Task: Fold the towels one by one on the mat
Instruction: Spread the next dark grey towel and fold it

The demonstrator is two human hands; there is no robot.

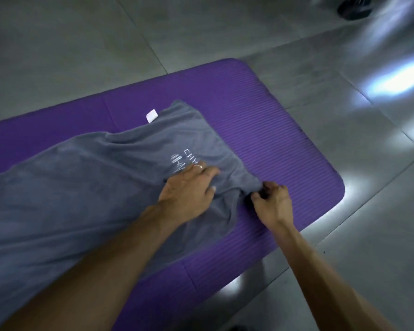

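Observation:
A grey towel point(81, 187) with white lettering and a small white label point(151, 115) lies spread along the purple mat point(273, 130), running from the left edge to the middle. My left hand point(189, 187) presses flat on the towel near the lettering, fingers spread, a ring on one finger. My right hand point(271, 199) pinches the towel's near right corner at the mat surface. The towel is rumpled around that corner.
The mat lies on a grey tiled floor point(344, 259) with bright light reflections at the right. A dark object point(355, 7) sits on the floor at the top right. Bare mat shows to the right of the towel.

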